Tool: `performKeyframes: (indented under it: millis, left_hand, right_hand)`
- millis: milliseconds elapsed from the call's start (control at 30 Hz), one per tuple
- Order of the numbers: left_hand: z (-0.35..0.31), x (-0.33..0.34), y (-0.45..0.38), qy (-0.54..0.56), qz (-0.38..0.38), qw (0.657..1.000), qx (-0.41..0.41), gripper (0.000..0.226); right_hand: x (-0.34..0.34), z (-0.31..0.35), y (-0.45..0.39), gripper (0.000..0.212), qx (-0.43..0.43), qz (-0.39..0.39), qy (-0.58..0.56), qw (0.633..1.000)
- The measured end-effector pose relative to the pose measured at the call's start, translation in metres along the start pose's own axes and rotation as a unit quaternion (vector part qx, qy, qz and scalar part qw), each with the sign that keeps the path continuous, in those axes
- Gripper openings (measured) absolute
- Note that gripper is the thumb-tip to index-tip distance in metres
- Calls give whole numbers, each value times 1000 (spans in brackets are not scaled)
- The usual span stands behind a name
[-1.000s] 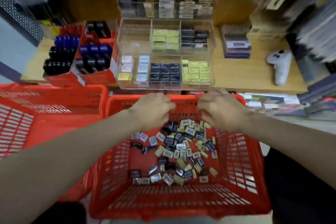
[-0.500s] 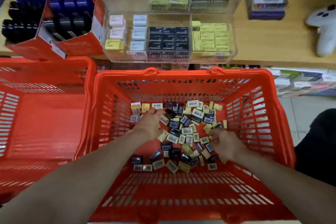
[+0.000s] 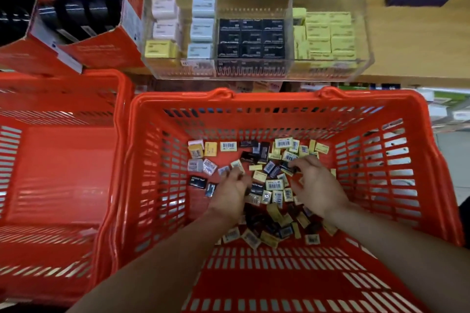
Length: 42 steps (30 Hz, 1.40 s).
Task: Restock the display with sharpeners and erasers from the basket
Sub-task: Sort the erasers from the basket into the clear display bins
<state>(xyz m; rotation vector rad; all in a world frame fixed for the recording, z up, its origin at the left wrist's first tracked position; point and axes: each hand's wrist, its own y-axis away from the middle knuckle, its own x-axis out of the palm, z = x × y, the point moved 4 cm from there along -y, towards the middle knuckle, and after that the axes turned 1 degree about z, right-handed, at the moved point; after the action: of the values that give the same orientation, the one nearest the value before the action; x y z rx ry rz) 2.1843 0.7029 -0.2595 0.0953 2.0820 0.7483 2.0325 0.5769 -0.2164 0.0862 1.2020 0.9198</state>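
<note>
Two hands of mine are down in the red basket, both over the heap of small packets on its floor. My left hand sits at about nine o'clock of the pile, fingers bent downward and bunched near a pale packet; blur keeps me from telling whether they pinch anything. My right hand lies at three o'clock of the pile, fingers curled toward its middle, the tips closing on a dark packet. The loose packets are yellow, black and grey-white, many showing barcode labels, spread from twelve o'clock to six o'clock across the basket floor.

At twelve o'clock, beyond the basket's far rim, stands the clear display on a wooden shelf: white, pale blue and yellow boxes in its left compartment, black boxes in the middle, yellow-green boxes in the right. At nine o'clock a second red basket touches the first. At eleven o'clock orange cartons hold dark and blue items.
</note>
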Motion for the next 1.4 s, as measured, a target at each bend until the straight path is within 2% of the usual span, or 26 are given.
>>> performKeyframes:
  millis: [100, 233, 300, 367, 467, 533, 667, 733, 800, 833, 900, 933, 1000, 1033, 1133, 1233, 1400]
  left_hand:
    - [15, -14, 13, 61, -23, 998, -13, 28]
    - [28, -32, 20, 77, -21, 997, -16, 32]
    - [31, -34, 20, 95, -8, 995, -10, 39]
    - [33, -37, 20, 98, -20, 995, -3, 39]
    - [46, -39, 22, 79, -84, 993, -20, 43]
    - [56, -37, 27, 73, -104, 991, -50, 46]
    - [61, -28, 37, 81, -84, 988, -98, 61]
    - [58, -28, 40, 122, -83, 982, -116, 57]
    - [56, -31, 43, 159, -93, 974, -130, 50]
    - [53, -34, 44, 169, -104, 972, -128, 46]
    - [45, -44, 46, 169, -117, 974, -92, 43]
    - [39, -48, 46, 155, -115, 979, -70, 43]
    - [24, -54, 50, 126, -79, 988, -38, 49]
    - [15, -58, 53, 133, -52, 989, -30, 53]
    - [-8, -67, 54, 143, 21, 989, 0, 59]
    - [-18, -69, 57, 174, 81, 981, 13, 55]
    - [-10, -76, 72, 333, 46, 941, -43, 21]
  right_hand:
    - [7, 2, -11, 51, -26, 4, 62, 998]
    - [23, 9, -16, 56, 20, 33, 140, 989]
    - [23, 17, -16, 53, 30, -26, 168, 985]
    - [21, 29, -22, 52, -20, -84, 169, 982]
    - [27, 43, -43, 70, -120, -19, 198, 973]
    - [31, 48, -58, 76, -119, 16, 238, 964]
    - [25, 52, -66, 51, -157, 9, 280, 947]
    - [23, 43, -66, 52, -192, 29, 274, 942]
    - [17, 34, -61, 50, -202, 26, 230, 952]
    - [10, 30, -57, 40, -190, -20, 156, 969]
    - [-8, 25, -41, 23, -108, -127, -38, 985]
    - [-16, 25, -33, 22, -48, -147, -112, 982]
    - [-12, 24, -21, 25, 69, -49, -205, 975]
    - [-7, 27, -14, 26, 95, 4, -243, 965]
    - [-3, 56, 9, 22, 92, 109, -314, 939]
    - [-1, 74, 25, 20, 63, 132, -364, 920]
    - [-6, 75, 37, 17, 75, 152, -407, 897]
